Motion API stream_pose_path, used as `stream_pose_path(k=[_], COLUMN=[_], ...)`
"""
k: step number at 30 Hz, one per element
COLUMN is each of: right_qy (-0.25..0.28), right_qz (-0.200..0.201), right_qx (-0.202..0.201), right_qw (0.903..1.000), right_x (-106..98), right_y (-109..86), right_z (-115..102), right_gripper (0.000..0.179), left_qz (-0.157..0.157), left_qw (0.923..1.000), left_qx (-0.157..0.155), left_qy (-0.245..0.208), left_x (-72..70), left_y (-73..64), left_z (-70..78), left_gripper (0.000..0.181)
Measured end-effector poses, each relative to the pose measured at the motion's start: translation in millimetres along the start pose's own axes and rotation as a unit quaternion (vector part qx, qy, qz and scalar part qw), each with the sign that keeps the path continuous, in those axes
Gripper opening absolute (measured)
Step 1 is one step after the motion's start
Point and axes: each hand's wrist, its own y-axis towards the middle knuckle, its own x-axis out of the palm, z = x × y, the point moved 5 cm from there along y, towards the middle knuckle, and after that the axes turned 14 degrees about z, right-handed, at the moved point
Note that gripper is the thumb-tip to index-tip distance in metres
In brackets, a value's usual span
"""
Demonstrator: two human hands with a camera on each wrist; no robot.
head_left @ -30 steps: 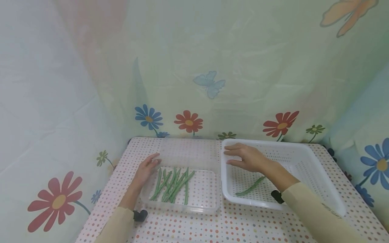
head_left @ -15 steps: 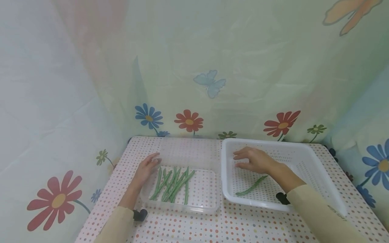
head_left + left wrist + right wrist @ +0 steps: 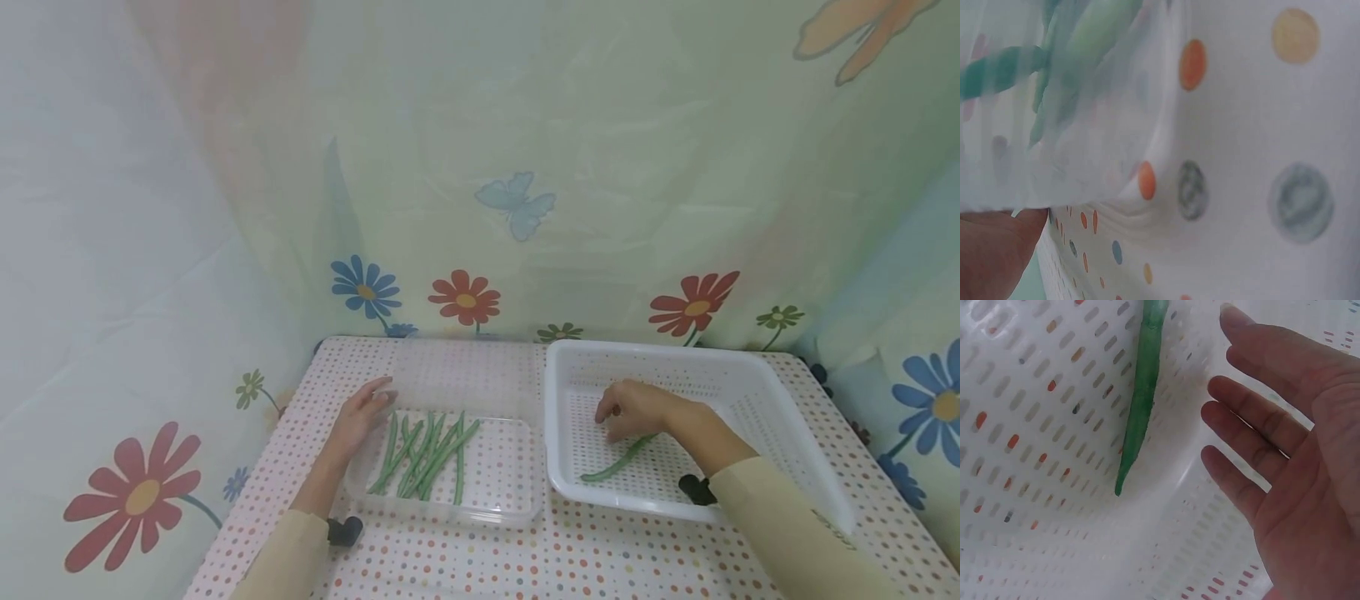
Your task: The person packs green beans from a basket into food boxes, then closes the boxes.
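Note:
A single green bean (image 3: 618, 465) lies on the floor of the white perforated basket (image 3: 552, 417) at the right. My right hand (image 3: 641, 410) hovers inside that basket over the bean's far end, its fingers loosely bent and holding nothing. Seen from the right wrist, the same bean (image 3: 1143, 394) is apart from the fingertips. To the left stands a clear plastic container (image 3: 487, 518) with several green beans (image 3: 431, 458) in a loose pile. My left hand (image 3: 358, 423) rests at its left side, fingers relaxed along the far left corner; clear plastic fills much of the left wrist view.
The container's clear lid (image 3: 465, 371) lies opened out behind it. Container and basket stand side by side on a dotted tablecloth (image 3: 555, 567). A flowered curtain (image 3: 600, 208) hangs right behind the table and along both sides.
My right hand has moved right from the basket's left rim to above the bean, and its fingers have bent downward. The left hand and the beans have stayed put.

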Motion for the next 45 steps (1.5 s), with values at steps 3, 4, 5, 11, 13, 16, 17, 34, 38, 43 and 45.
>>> stream_pose_path(k=[3,4,5,11,13,16,17,34,38,43,45], right_qy=[0.002,0.004,0.008,0.025,0.029,0.027,0.025,0.006,-0.006,-0.012,-0.011], right_qz=[-0.009,-0.013,-0.017,-0.048,-0.06,-0.075,-0.078,-0.131,-0.137,-0.137,-0.136], right_qx=[-0.002,-0.003,-0.001,0.006,0.01,0.011,0.016,0.04,0.05,0.05,0.049], right_qw=[1.0,0.9999,0.9998,0.9985,0.9977,0.9968,0.9965,0.9905,0.9893,0.9892,0.9894], right_x=[0.2,0.6,0.9,4.6,7.0,9.5,10.3,14.2,15.8,18.5,18.6], right_y=[0.0,0.0,-0.3,-4.9,-6.2,-7.2,-7.2,-10.8,-11.2,-11.3,-11.2], right_z=[-0.1,-0.4,-1.0,-3.8,-3.9,-3.4,-2.7,-3.2,-2.3,-0.7,-0.4], right_gripper=[0.026,0.027,0.026,0.021,0.019,0.02,0.02,0.024,0.027,0.027,0.027], left_qz=[0.002,0.003,0.004,0.007,0.006,0.004,0.004,0.0,0.0,-0.005,-0.006], left_qw=[1.0,0.9999,0.9999,0.9996,0.9996,0.9997,0.9998,0.9998,0.9998,0.9999,0.9999], left_qx=[0.007,0.008,0.011,0.026,0.026,0.022,0.02,0.018,0.017,0.004,0.005], left_qy=[-0.006,-0.006,-0.005,-0.005,-0.006,-0.005,-0.005,-0.007,-0.007,-0.008,-0.01], left_x=[0.9,1.2,1.2,0.8,0.5,0.4,0.5,-0.5,-0.5,0.3,0.3], left_y=[6.7,9.0,10.9,14.2,13.5,13.0,12.9,12.2,13.1,9.8,9.7], left_z=[-12.4,-16.8,-19.9,-25.0,-24.1,-23.7,-23.6,-22.9,-23.6,-17.0,-16.6], left_gripper=[0.044,0.044,0.044,0.043,0.043,0.043,0.043,0.045,0.045,0.045,0.046])
